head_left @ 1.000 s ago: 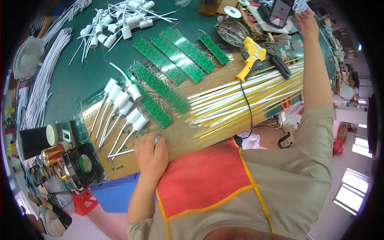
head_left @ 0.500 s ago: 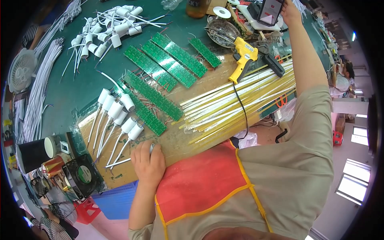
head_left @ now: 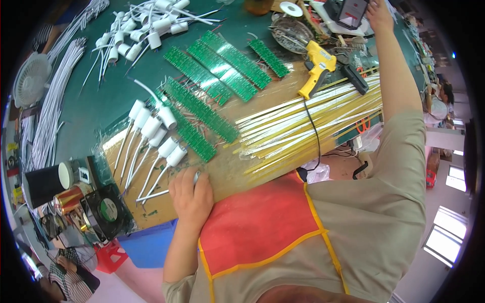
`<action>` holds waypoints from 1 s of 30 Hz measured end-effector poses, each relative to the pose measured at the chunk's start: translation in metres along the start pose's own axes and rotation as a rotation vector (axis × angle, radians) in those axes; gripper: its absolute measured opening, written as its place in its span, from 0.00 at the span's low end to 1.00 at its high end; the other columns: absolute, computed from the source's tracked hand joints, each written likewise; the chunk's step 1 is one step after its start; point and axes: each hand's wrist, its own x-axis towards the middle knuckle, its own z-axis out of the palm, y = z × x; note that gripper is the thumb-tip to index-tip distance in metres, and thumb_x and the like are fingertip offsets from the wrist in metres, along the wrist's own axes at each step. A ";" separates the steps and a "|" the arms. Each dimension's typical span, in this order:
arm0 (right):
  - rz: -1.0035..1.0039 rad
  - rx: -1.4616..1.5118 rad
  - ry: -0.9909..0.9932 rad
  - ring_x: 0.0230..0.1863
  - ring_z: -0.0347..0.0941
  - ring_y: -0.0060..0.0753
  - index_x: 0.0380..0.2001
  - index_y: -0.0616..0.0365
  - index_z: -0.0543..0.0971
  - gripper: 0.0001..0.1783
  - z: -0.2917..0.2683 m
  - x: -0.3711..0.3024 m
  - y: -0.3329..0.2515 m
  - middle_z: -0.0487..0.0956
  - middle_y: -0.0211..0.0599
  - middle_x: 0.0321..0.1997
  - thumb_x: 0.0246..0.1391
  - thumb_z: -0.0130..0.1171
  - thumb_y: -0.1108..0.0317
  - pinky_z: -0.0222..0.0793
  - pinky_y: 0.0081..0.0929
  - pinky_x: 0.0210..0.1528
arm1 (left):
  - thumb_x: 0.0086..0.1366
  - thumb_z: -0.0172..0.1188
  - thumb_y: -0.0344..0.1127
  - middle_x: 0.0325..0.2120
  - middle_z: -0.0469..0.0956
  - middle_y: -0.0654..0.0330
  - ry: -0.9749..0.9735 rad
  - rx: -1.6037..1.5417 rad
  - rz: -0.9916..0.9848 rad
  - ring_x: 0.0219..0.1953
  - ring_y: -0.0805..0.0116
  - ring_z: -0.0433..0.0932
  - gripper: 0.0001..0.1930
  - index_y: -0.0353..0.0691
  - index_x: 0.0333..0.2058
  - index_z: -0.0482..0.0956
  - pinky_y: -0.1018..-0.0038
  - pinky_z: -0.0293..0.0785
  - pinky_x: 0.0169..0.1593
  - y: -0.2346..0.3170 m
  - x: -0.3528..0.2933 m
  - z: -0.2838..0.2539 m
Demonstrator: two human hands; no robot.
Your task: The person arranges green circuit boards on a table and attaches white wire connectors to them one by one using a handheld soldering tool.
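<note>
My left hand (head_left: 192,199) is closed low on the brown board, over what looks like a white lamp holder. Its white cable (head_left: 154,195) runs out to the left, and the rest is hidden under my fingers. Beside that hand lie several more white lamp holders (head_left: 150,127) in a row with cables. My right hand (head_left: 380,19) reaches to the top right, fingers curled at the right edge of a black phone (head_left: 352,12) with a lit screen. Several green circuit boards (head_left: 202,112) with thin wires lie ahead of my left hand.
A yellow glue gun (head_left: 320,65) lies above white and yellow strips (head_left: 313,123), its black cord crossing them. A pile of lamp holders (head_left: 144,30) and bundled white cables (head_left: 55,101) sit far left. A black fan (head_left: 105,212) stands near left; a metal dish (head_left: 290,34) is at the back.
The whole view has shifted, so the table's things appear slightly more to the right and higher. My left hand stays on the board and my right hand stays by the phone.
</note>
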 end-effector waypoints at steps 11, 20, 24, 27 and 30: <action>-0.070 -0.352 -0.041 0.45 0.76 0.32 0.49 0.67 0.75 0.25 -0.029 -0.165 0.024 0.78 0.40 0.44 0.61 0.54 0.54 0.72 0.28 0.46 | 0.50 0.60 0.27 0.44 0.73 0.52 -0.078 -0.031 -0.032 0.47 0.53 0.74 0.12 0.39 0.37 0.77 0.59 0.70 0.49 -0.003 0.002 -0.009; 0.398 -0.952 -0.152 0.22 0.69 0.19 0.47 0.62 0.79 0.39 -0.009 -0.249 0.052 0.78 0.34 0.34 0.50 0.59 0.34 0.63 0.16 0.22 | 0.51 0.60 0.24 0.44 0.73 0.52 -0.100 0.037 0.022 0.49 0.49 0.73 0.08 0.38 0.33 0.78 0.57 0.70 0.49 -0.010 0.020 -0.017; 0.395 -0.976 -0.257 0.22 0.69 0.19 0.47 0.62 0.79 0.41 -0.007 -0.237 0.064 0.79 0.37 0.37 0.48 0.60 0.32 0.62 0.17 0.23 | 0.50 0.59 0.26 0.46 0.74 0.55 0.106 0.114 0.022 0.53 0.51 0.72 0.08 0.40 0.31 0.78 0.55 0.65 0.55 -0.022 0.026 0.000; -0.006 -1.261 -0.097 0.21 0.64 0.17 0.46 0.61 0.80 0.39 -0.019 -0.222 0.074 0.77 0.33 0.34 0.49 0.61 0.33 0.57 0.18 0.21 | 0.51 0.58 0.29 0.46 0.74 0.57 0.172 0.112 0.004 0.54 0.53 0.71 0.07 0.41 0.31 0.79 0.55 0.61 0.59 -0.025 0.031 0.009; -0.013 -1.135 -0.010 0.21 0.64 0.17 0.46 0.62 0.80 0.39 -0.008 -0.237 0.056 0.78 0.33 0.32 0.48 0.62 0.34 0.58 0.17 0.22 | 0.51 0.58 0.29 0.47 0.74 0.58 0.180 0.101 -0.028 0.55 0.54 0.70 0.07 0.42 0.31 0.79 0.55 0.61 0.60 -0.025 0.031 0.012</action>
